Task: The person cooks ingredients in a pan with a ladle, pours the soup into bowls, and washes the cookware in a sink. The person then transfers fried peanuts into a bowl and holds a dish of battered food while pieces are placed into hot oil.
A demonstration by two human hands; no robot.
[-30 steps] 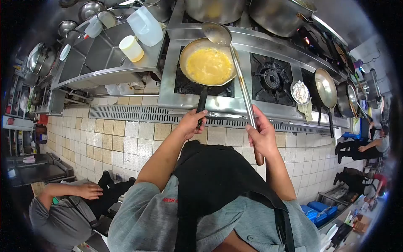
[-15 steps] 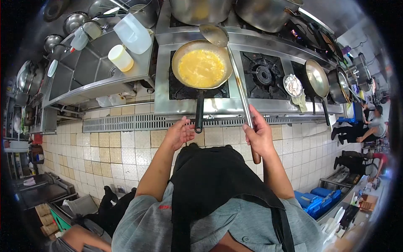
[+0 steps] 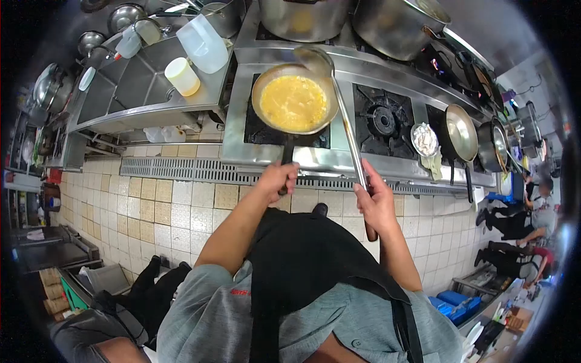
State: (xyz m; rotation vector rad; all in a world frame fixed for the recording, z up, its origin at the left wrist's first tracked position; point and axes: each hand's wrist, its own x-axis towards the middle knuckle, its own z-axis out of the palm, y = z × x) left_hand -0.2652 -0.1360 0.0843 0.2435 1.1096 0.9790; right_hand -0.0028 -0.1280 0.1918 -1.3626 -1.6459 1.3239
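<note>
Left hand (image 3: 279,181) clamps the upper-centre pan (image 3: 257,101) by its handle (image 3: 288,148), best for likely sloshing weight; right hand (image 3: 379,204) grips the ladle (image 3: 350,130).

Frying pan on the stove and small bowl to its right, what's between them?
In the head view, rightward from the frying pan: the shaft of the ladle, then a gas burner with nothing on it.

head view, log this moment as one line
left hand: gripping pan handle | right hand: holding ladle | pan: over burner, yellow mixture inside
</note>
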